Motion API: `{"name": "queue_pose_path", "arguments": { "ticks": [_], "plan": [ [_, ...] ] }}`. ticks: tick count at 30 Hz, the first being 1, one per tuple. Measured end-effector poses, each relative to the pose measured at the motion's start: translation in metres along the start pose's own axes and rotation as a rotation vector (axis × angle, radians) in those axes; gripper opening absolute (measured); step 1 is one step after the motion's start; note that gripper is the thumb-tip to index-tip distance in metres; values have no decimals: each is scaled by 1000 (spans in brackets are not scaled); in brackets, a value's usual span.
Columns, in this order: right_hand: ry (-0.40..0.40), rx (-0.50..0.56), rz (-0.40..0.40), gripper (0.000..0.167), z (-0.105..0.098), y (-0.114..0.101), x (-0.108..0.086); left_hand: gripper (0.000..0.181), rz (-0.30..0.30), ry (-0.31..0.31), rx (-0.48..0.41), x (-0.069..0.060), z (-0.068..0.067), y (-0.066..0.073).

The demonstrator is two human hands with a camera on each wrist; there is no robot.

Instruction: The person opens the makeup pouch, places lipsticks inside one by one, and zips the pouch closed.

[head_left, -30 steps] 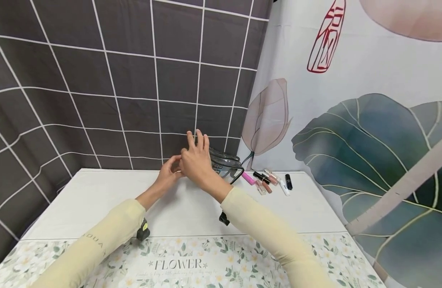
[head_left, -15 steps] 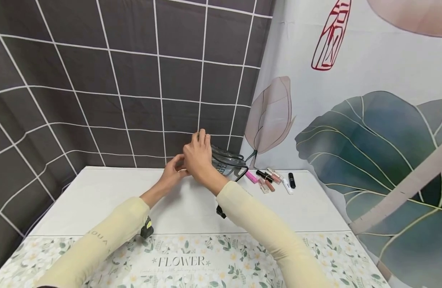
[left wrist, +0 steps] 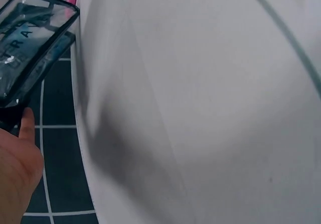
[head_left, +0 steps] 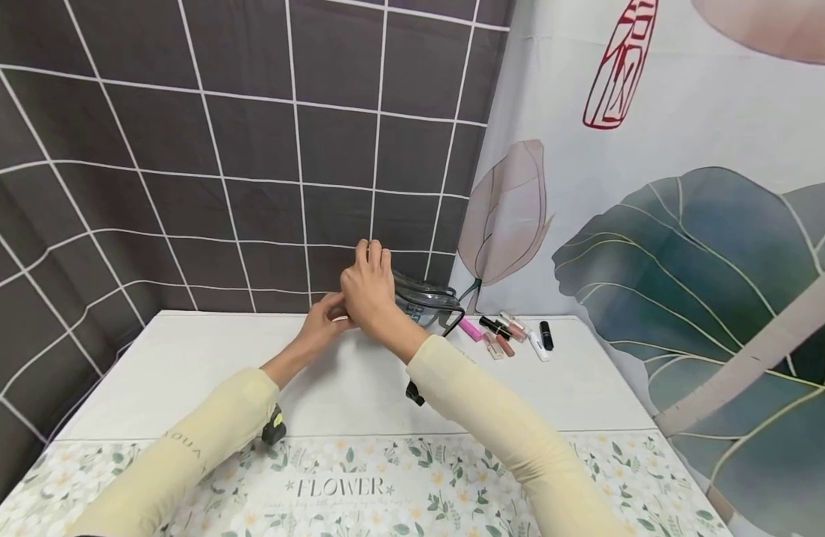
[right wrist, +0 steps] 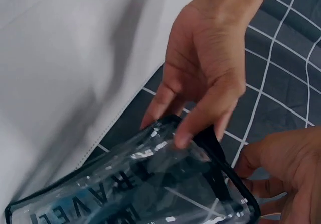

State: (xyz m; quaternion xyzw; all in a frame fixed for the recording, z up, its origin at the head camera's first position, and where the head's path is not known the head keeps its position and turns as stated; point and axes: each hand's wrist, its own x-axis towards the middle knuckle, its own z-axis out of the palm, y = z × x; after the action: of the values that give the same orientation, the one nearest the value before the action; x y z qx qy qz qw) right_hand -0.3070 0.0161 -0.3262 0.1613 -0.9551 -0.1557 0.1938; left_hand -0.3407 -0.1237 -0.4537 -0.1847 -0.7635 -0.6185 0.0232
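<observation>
A clear travel pouch with black trim and printed letters stands near the back edge of the table, partly behind my right hand. My left hand holds its left end. In the right wrist view, the left thumb presses on the clear plastic while the other left fingers go round the end. My right hand's fingers are curled at the pouch's black-trimmed edge in that view; what exactly they pinch is hidden. The left wrist view shows the pouch tilted, with a finger below it.
Right of the pouch lie a pink tube, a white tube, a black tube and several lip products. A dark gridded cloth hangs behind the table; a floral mat covers its front.
My right hand's raised fingers have drawn closer together and lower by the pouch's left end. My left hand keeps its hold. The head view has shifted slightly.
</observation>
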Motion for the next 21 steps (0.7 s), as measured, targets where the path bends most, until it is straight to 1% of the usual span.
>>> {"name": "queue_pose_path", "arguments": {
  "ticks": [2, 3, 6, 7, 11, 15, 19, 20, 21],
  "plan": [
    [3, 0, 2, 27, 0, 2, 0, 69, -15, 2, 14, -5, 3, 13],
    [2, 1, 2, 28, 0, 3, -1, 67, -21, 5, 16, -6, 4, 16],
    [-4, 7, 0, 31, -1, 6, -2, 66, -27, 4, -2, -7, 4, 21],
    [-6, 12, -5, 33, -1, 6, -1, 66, -32, 3, -12, -8, 3, 22],
    [-9, 26, -13, 38, -2, 6, -3, 65, -41, -5, -40, -8, 1, 20],
    [9, 43, -7, 37, 0, 10, -6, 67, -41, -21, -49, -7, 2, 19],
    [30, 63, 6, 37, -1, 12, -5, 74, -13, -20, 0, -8, -3, 14],
    [32, 74, 9, 38, -1, 13, -5, 75, 15, -16, -2, -7, -7, 7],
    [35, 86, 14, 39, -1, 14, -4, 77, 15, -10, 16, -8, -9, 6]
  ]
}}
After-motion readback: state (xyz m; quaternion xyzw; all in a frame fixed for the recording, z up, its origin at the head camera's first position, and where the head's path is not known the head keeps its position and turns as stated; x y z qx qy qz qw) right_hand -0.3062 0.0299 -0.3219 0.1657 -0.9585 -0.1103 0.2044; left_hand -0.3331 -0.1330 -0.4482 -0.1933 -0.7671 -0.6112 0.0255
